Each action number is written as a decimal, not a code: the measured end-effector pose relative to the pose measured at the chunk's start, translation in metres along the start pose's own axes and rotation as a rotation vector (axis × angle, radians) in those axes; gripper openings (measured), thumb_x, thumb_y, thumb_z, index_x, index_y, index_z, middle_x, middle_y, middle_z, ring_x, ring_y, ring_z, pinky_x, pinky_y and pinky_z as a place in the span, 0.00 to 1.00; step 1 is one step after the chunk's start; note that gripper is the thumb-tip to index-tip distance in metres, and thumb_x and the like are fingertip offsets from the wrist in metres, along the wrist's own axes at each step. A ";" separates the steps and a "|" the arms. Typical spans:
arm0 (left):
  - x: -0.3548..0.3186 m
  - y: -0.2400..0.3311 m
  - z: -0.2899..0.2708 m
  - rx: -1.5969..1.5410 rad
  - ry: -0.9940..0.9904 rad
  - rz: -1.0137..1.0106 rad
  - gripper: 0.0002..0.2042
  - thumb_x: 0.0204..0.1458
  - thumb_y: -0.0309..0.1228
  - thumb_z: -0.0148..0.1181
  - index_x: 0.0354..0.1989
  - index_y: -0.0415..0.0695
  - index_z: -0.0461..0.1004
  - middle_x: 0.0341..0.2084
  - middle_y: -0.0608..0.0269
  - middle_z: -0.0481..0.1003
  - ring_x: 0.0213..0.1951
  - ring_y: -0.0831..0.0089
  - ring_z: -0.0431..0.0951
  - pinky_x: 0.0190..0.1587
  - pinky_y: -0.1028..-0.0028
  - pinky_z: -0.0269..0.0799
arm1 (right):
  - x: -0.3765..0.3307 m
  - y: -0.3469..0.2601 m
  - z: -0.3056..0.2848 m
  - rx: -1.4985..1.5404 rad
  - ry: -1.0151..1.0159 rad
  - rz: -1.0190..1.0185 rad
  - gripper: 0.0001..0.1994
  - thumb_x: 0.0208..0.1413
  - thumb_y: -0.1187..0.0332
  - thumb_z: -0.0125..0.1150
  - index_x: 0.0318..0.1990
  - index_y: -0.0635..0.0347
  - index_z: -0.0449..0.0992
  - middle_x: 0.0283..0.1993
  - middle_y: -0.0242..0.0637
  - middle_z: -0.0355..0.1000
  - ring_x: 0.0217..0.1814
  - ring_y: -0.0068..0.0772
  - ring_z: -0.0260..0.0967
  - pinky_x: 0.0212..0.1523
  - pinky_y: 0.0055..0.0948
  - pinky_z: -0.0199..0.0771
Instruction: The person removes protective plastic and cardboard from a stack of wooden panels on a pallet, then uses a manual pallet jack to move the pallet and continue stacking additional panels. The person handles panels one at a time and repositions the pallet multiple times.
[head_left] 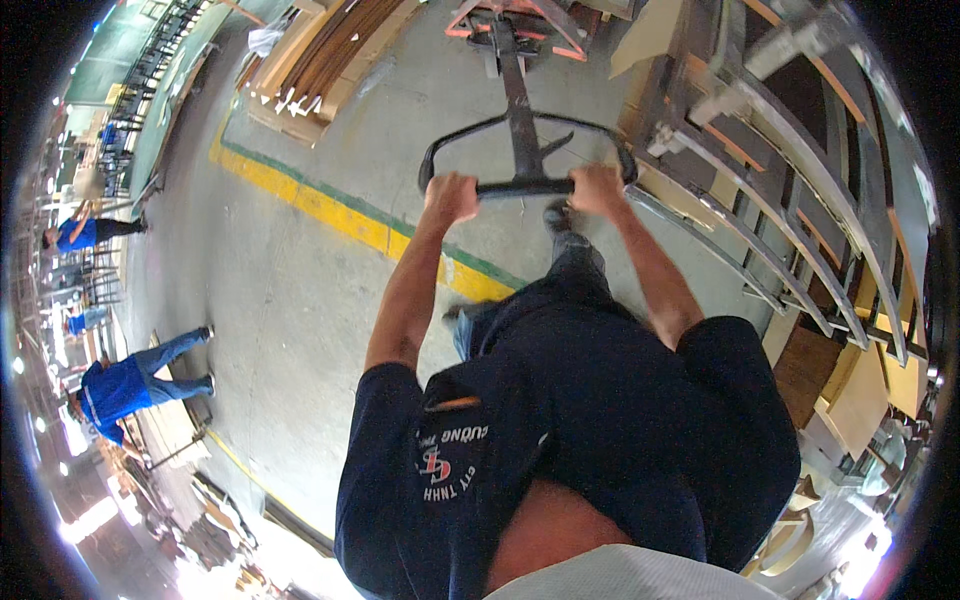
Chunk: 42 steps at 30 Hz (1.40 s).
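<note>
Ahead of me is a pallet jack with a black loop handle (527,186) on a long dark shaft. My left hand (453,197) is closed around the left part of the handle's crossbar. Around its right part, near the curved side of the loop, my right hand (598,189) is wrapped. A small lever juts from the shaft between the two hands. The shaft runs away to the orange-red base (575,42) at the top of the view, only partly seen. Both my arms reach forward, and one shoe shows just under the handle.
Stacked long brown boards (320,55) lie ahead on the left. A rack with grey metal bars (770,190) and panels stands close on my right. A yellow and green floor line (320,205) crosses the concrete. Several people in blue shirts, one bending nearby (118,392), are at left.
</note>
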<state>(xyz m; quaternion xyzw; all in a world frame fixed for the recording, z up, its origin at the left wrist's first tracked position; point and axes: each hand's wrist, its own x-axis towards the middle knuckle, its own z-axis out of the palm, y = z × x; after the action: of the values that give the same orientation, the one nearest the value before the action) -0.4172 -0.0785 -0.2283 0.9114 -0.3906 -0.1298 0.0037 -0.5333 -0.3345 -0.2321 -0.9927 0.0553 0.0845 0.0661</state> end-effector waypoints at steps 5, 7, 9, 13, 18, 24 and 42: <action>0.001 0.054 0.000 0.087 0.019 -0.142 0.11 0.38 0.30 0.53 0.30 0.45 0.79 0.30 0.51 0.78 0.38 0.54 0.78 0.40 0.60 0.75 | -0.011 0.046 0.000 0.052 -0.027 -0.095 0.13 0.39 0.67 0.57 0.35 0.57 0.79 0.35 0.48 0.76 0.40 0.48 0.74 0.41 0.45 0.74; -0.005 0.054 0.001 0.096 0.066 -0.123 0.11 0.38 0.30 0.53 0.29 0.45 0.79 0.30 0.51 0.78 0.38 0.54 0.78 0.39 0.59 0.74 | -0.015 0.045 0.001 0.067 -0.015 -0.081 0.12 0.39 0.67 0.57 0.35 0.56 0.79 0.35 0.47 0.76 0.41 0.47 0.74 0.42 0.45 0.73; -0.012 0.056 0.007 0.013 0.043 -0.098 0.10 0.38 0.30 0.53 0.29 0.46 0.78 0.29 0.51 0.78 0.36 0.54 0.78 0.39 0.59 0.74 | -0.023 0.044 0.005 0.078 -0.030 -0.078 0.12 0.39 0.66 0.57 0.34 0.55 0.79 0.35 0.46 0.76 0.41 0.48 0.74 0.42 0.45 0.73; -0.028 0.070 0.018 0.046 0.052 -0.106 0.09 0.39 0.32 0.53 0.29 0.48 0.78 0.28 0.53 0.78 0.37 0.54 0.78 0.40 0.58 0.74 | -0.048 0.050 0.007 0.062 0.012 -0.156 0.13 0.38 0.66 0.58 0.34 0.56 0.79 0.35 0.46 0.76 0.40 0.48 0.74 0.42 0.45 0.73; -0.051 0.094 0.009 0.024 0.047 -0.061 0.09 0.40 0.32 0.52 0.28 0.44 0.77 0.26 0.51 0.77 0.33 0.54 0.79 0.36 0.59 0.75 | -0.080 0.053 -0.007 0.046 0.009 -0.113 0.11 0.39 0.65 0.59 0.32 0.56 0.79 0.31 0.45 0.76 0.39 0.47 0.74 0.40 0.45 0.72; -0.093 0.114 0.000 -0.026 -0.033 -0.012 0.09 0.41 0.31 0.52 0.29 0.44 0.77 0.23 0.50 0.77 0.29 0.53 0.79 0.31 0.59 0.75 | -0.124 0.041 -0.019 0.028 -0.034 -0.137 0.10 0.40 0.64 0.61 0.31 0.54 0.78 0.27 0.45 0.75 0.35 0.48 0.74 0.37 0.45 0.72; -0.258 0.026 0.025 -0.020 -0.057 0.098 0.08 0.43 0.33 0.55 0.28 0.45 0.76 0.22 0.50 0.76 0.29 0.54 0.79 0.33 0.58 0.74 | -0.235 -0.144 0.022 0.112 -0.007 -0.003 0.08 0.39 0.65 0.59 0.29 0.54 0.76 0.25 0.44 0.74 0.32 0.48 0.74 0.35 0.46 0.72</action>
<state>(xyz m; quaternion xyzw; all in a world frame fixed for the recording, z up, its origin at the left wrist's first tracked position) -0.6118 0.0898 -0.1896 0.8871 -0.4333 -0.1592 0.0079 -0.7500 -0.1665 -0.1948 -0.9872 0.0584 0.0847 0.1219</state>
